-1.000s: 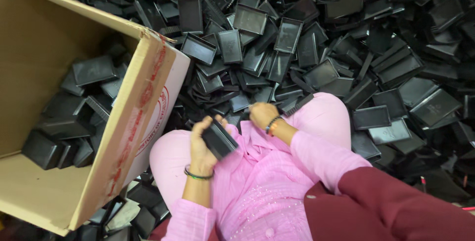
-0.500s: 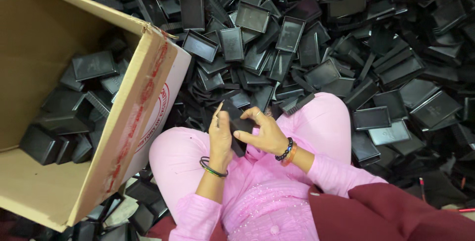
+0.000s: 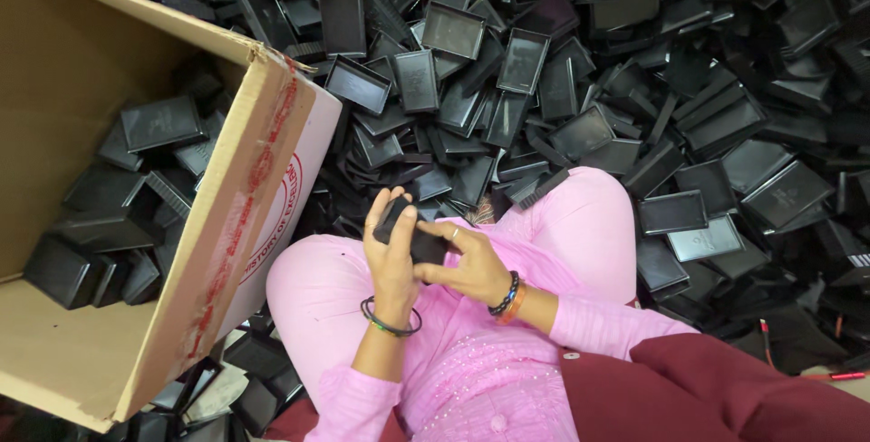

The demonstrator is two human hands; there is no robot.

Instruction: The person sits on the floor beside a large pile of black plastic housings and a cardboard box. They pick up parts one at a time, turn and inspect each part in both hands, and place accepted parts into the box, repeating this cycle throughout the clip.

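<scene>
Sitting among a heap of black plastic trays [image 3: 580,88], a person in pink clothing holds one small black plastic case [image 3: 412,235] over the lap. The left hand [image 3: 391,256] grips the case from the left side, fingers curled round its upper end. The right hand [image 3: 471,265] clasps the case's lower right edge, thumb pressed on its face. At left, an open brown cardboard box [image 3: 217,252] lies tipped on its side, black cases [image 3: 159,125] piled inside. Red tape runs along the box's front edge, and a round red printed mark shows on the white flap [image 3: 299,197] beside the left knee. Compared with half a second earlier, both hands have closed more tightly around the case, at nearly the same place above the lap.
</scene>
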